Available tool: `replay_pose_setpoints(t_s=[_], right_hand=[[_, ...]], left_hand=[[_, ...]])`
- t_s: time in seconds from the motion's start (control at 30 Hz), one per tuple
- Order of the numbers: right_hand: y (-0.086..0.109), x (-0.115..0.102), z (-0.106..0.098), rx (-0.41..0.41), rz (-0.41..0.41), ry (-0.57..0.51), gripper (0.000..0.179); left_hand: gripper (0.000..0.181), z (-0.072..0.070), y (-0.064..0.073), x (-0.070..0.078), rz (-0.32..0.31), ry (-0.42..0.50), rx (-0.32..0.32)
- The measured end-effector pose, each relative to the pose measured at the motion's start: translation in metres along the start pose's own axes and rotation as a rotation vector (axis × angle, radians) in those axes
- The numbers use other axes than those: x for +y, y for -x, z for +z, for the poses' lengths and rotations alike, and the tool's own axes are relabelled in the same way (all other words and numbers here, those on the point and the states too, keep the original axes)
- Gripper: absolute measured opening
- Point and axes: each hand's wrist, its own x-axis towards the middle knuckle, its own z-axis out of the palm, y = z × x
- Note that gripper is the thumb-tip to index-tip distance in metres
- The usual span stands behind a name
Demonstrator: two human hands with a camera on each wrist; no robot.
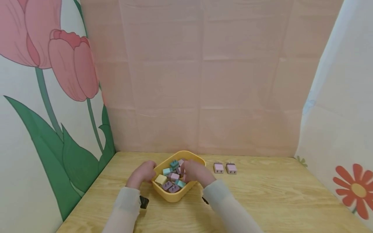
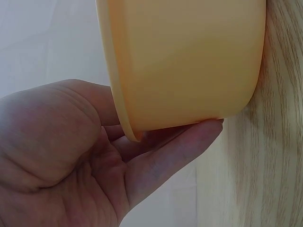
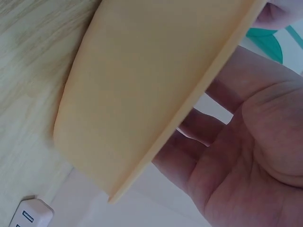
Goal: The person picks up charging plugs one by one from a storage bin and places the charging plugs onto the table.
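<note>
A yellow plastic basin (image 1: 172,197) stands on the wooden table with several USB wall chargers inside, among them a yellow one (image 1: 161,180), a teal one (image 1: 174,164) and purple ones with prongs up. My left hand (image 1: 144,172) holds the basin at its left end; in the left wrist view its thumb and fingers (image 2: 165,165) lie about the rim and along the outer wall. Over the right rim, my right hand (image 1: 196,171) reaches down among the chargers. The right wrist view shows its fingers (image 3: 175,161) passing behind the basin wall, which hides the fingertips; I cannot tell whether they pinch a charger.
Two pink chargers (image 1: 219,168) with USB ports facing front sit side by side on the table (image 1: 262,194), right of the basin. A plain pinkish sheet (image 1: 204,81) hangs along the back. Flower-printed panels (image 1: 73,81) flank the table.
</note>
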Motion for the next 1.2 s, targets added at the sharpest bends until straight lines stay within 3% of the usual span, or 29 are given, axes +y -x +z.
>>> replay_pose_setpoints(t_s=[0.67, 1.2], right_hand=[[-0.009, 0.004, 0.010, -0.021, 0.002, -0.014, 0.006], [-0.013, 0.006, 0.014, 0.007, 0.046, -0.048, 0.015]], left_hand=[[0.029, 0.000, 0.000, 0.002, -0.012, 0.014, -0.009], [0.031, -0.002, 0.001, 0.003, -0.021, 0.004, -0.015]])
